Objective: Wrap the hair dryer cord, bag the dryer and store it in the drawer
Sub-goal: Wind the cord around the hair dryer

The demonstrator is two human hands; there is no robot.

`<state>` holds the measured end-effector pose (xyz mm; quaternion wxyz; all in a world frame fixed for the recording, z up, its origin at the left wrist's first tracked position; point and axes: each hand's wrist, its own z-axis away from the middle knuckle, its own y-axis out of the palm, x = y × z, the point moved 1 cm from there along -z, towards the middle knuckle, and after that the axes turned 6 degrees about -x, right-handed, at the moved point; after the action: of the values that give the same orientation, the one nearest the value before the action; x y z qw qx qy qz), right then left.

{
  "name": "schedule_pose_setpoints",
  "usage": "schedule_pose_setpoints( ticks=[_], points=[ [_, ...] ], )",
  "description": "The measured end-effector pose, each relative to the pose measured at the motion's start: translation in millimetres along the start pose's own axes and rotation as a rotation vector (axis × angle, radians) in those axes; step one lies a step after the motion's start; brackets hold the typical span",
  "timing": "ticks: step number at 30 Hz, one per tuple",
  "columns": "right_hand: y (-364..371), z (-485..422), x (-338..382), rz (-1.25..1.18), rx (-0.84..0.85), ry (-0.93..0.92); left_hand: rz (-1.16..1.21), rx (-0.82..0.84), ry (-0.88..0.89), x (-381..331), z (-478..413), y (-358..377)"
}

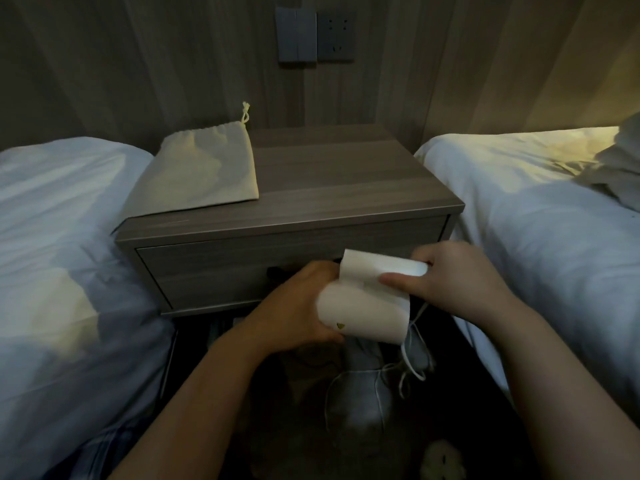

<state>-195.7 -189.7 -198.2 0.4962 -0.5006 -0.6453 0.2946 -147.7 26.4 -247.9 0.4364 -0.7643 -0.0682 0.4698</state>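
Hair dryer (360, 313), smooth white plastic, at lower centre: left grip (294, 306) curled round lower part, right grip (464, 278) pinching upper part. Likely rigid, light, slippery; safest held round thick body. Thin white cord (405, 355) dangling limp below. Cream cloth drawstring bag (204, 171) lying upper left.

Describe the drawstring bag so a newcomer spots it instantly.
Between the two white beds stands a grey wood-grain nightstand. On the left part of its top lies the drawstring bag, flat and pale cream. It is the only thing on that top, with a knotted drawstring sticking out at its gathered far corner.
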Motion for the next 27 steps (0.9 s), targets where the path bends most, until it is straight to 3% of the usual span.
schedule_pose_setpoints(
  ticks=[4, 7, 14, 20, 27],
  points=[
    [0, 0, 1, 0.065, -0.012, -0.039, -0.151, -0.031, 0.056, 1, 2, 5],
    [0, -1, 0, -0.013, -0.015, -0.002, -0.126, -0.08, 0.077, 1, 2, 2],
    [-8, -8, -14, -0.663, -0.359, 0.238, 0.062, -0.187, -0.014, 1, 3, -2],
    [7, -16, -31, -1.193, -0.08, 0.444, 0.318, -0.202, -0.17, 9, 1, -4],
    [13, -15, -50, -1.389, 0.224, 0.514, 0.514, -0.115, -0.234, 9, 1, -13]
  ],
)
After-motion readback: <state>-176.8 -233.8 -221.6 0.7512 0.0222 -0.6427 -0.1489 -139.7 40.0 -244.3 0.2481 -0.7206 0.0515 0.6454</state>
